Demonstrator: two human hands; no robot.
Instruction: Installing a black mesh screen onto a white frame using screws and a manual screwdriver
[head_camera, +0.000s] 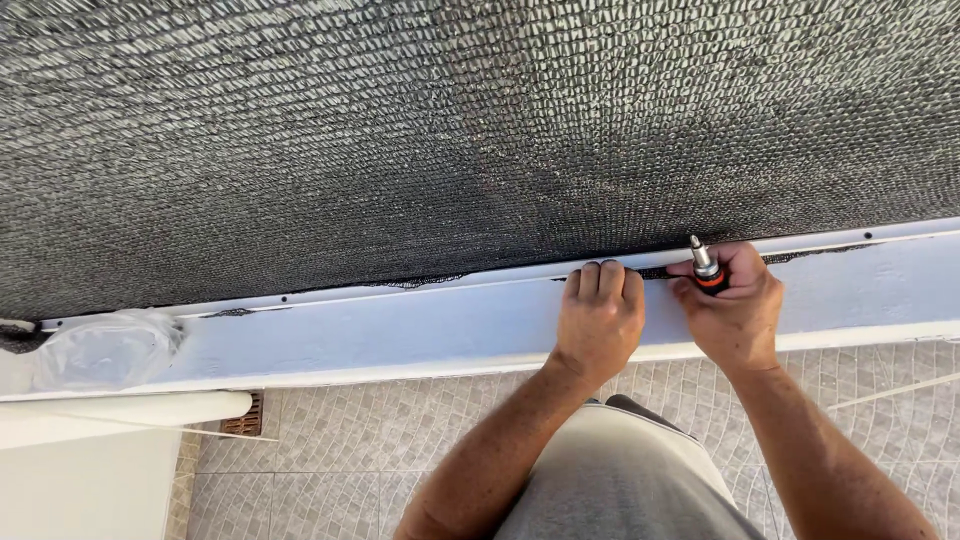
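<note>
Far left, on the white ledge (400, 335): a crumpled clear plastic bag (105, 348), loose, resting against the ledge's left end. Easily nudged off or blown away, being light and unweighted.

Above the ledge, along its upper edge: a thin white strip (330, 291) with small dark fastener spots, pinning the lower hem of the dark woven mesh screen (450, 130). Frayed hem peeking out under the strip in a few places, so likely to pull free there if tugged.

Right of the ledge's middle: left hand (600, 318), fingers curled shut over the strip's edge, pressing the hem down, holding nothing loose. Fingertips very close to the tool tip; a slip of the tip sideways would probably land on those knuckles.

Just beside it, further right: right hand (738, 302), closed around a screwdriver (706, 266) with an orange and black handle, metal end pointing up and away from the ledge toward the mesh. Exact seat of the tip not visible. Risks, as judged: tip skating off a fastener and tearing the weave, or scratching the white paint; mesh bunching under the strip if the left hand's pressure eases.

Below: tiled floor (350, 450), a hard landing for a dropped tool.
</note>
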